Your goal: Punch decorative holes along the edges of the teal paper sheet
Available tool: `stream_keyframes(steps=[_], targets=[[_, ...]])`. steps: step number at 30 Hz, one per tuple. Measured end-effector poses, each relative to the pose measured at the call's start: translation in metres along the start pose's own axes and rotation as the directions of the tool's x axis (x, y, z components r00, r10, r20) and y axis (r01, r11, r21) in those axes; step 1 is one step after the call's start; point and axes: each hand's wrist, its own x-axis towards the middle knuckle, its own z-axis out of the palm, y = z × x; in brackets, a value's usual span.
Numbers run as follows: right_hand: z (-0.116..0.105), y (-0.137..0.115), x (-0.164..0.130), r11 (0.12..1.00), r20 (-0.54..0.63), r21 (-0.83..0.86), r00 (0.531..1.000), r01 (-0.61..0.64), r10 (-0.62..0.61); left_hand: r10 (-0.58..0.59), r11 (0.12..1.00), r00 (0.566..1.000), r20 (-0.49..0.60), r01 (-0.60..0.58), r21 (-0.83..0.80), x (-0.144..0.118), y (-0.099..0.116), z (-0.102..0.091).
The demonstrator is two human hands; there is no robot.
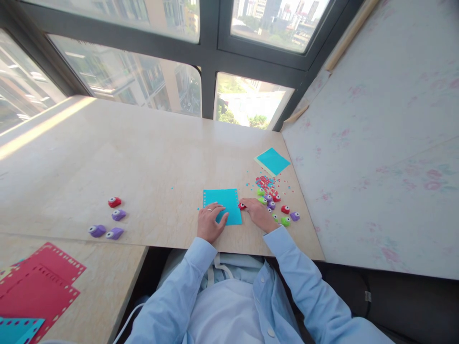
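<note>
A square sheet of blue paper [222, 196] lies flat on the table, with small holes punched along its left edge and the upper part of its right edge. My left hand [211, 221] rests on the sheet's lower left, fingers spread, a ring on one finger. At the right edge, my right hand [256, 212] has its fingers closed around a small red craft punch [242, 206], which sits against the paper. Part of that punch is hidden under the fingers. Beside the right hand lie several green, purple and red punches [285, 209].
Red and blue paper bits [264, 182] are heaped beyond the punches. A stack of blue and pale paper [273, 161] lies farther back by the wall. Several purple punches [115, 233] and a red one [114, 202] stand at left. Punched red sheets [36, 291] lie lower left.
</note>
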Motion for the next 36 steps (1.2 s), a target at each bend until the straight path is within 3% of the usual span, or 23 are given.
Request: stream_keyframes(steps=[8, 16, 20, 26, 36], targets=[[0.002, -0.004, -0.003, 0.997, -0.052, 0.067, 0.997, -0.049, 0.053, 0.033, 0.995, 0.999, 0.041, -0.037, 0.095, -0.001, 0.001, 0.001], [0.018, -0.005, -0.018, 0.992, -0.166, 0.101, 0.981, -0.082, 0.098, 0.225, 0.946, 0.968, 0.113, -0.245, 0.214, -0.009, 0.012, 0.006], [0.024, -0.007, -0.021, 0.992, -0.222, 0.095, 0.97, -0.083, 0.102, 0.297, 0.915, 0.926, 0.233, -0.346, 0.208, -0.01, 0.018, 0.006], [0.025, -0.005, -0.021, 0.985, -0.245, 0.146, 0.962, -0.088, 0.122, 0.316, 0.897, 0.882, 0.35, -0.398, 0.193, -0.008, 0.018, 0.007], [0.025, -0.003, -0.021, 0.988, -0.286, 0.149, 0.955, -0.038, 0.08, 0.325, 0.877, 0.862, 0.389, -0.429, 0.217, -0.009, 0.018, 0.006]])
